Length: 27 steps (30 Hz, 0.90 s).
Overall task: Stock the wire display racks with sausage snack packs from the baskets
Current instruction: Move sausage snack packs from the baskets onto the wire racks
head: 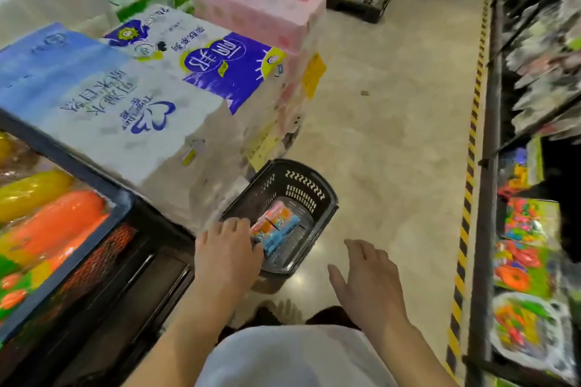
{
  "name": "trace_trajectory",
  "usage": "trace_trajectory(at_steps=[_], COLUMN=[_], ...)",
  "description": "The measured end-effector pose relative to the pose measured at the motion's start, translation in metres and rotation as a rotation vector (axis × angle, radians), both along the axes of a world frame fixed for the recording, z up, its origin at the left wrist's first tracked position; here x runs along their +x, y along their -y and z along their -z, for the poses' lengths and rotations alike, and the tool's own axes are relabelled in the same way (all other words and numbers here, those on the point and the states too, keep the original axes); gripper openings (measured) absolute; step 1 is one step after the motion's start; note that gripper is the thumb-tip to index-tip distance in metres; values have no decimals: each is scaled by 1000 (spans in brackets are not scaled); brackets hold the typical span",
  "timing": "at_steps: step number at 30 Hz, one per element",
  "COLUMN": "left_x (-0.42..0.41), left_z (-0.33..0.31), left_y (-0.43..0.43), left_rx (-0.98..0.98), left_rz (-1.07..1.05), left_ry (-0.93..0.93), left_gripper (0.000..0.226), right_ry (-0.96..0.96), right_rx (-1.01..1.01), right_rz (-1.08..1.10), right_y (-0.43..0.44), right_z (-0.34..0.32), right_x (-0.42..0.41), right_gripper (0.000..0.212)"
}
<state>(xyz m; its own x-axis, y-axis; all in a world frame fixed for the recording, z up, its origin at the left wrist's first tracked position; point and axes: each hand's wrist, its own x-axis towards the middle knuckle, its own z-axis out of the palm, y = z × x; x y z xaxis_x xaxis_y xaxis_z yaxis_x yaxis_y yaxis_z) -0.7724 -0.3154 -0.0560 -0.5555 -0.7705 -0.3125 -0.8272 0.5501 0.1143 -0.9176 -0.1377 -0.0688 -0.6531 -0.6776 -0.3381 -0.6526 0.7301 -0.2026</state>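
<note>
Left hand (228, 248) seems to grip the snack packs (276, 226) in the basket (317, 181) at 12 o'clock: judged light, slick film, best pinched endwise. Right hand (367, 280) hovers open.

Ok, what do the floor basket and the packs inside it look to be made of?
The basket: dark moulded plastic, matte, judging by the slotted vent walls and rounded rim. The snack packs: glossy printed wrap in pink, orange and blue, probably plastic film, though blur leaves thin card possible.
</note>
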Motion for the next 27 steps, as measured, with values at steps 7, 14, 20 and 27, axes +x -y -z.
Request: trace_trajectory(at_steps=[7, 14, 20, 27], left_x=[-49, -103, -150, -185], left_z=[34, 85, 164, 330], left_y=[46, 77, 104, 148], left_rx=[65, 182, 309, 415], left_rz=[-138, -435, -548, -562], left_ry=[30, 150, 226, 229], left_gripper=[51, 53, 48, 52], right_ry=[23, 63, 84, 38], right_rx=[77, 146, 246, 313], right_rz=[-133, -418, -618, -737], right_y=[96, 198, 260, 311], right_z=[18, 61, 142, 316], right_x=[-84, -169, -213, -232], right_gripper=[60, 59, 64, 67])
